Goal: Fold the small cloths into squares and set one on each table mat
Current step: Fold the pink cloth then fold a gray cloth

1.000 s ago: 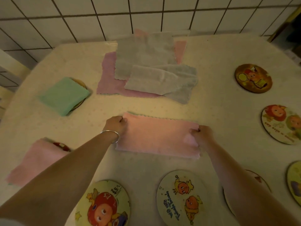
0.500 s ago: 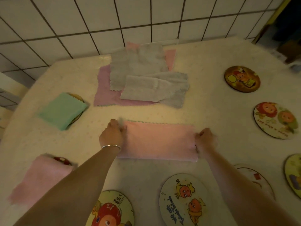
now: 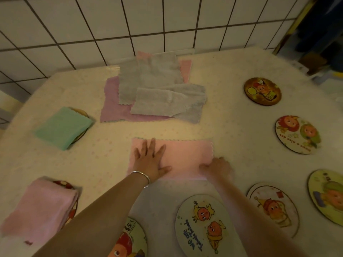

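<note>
Left hand (image 3: 148, 162) flat, right hand (image 3: 219, 166) pinching pink cloth (image 3: 187, 156) edge, bare table (image 3: 232, 149) beside.

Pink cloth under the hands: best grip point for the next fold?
Pinch the pink cloth at its free right short edge, coming from the right. It lies flat as a long rectangle, and the left hand presses the left half down, so the right hand, already at the near right corner, could carry that end over.

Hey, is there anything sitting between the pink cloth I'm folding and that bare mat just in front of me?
Nothing visible. The pink cloth lies under your left hand and right hand, and only bare tablecloth separates it from the near mat, whose top holds no cloth.
</note>
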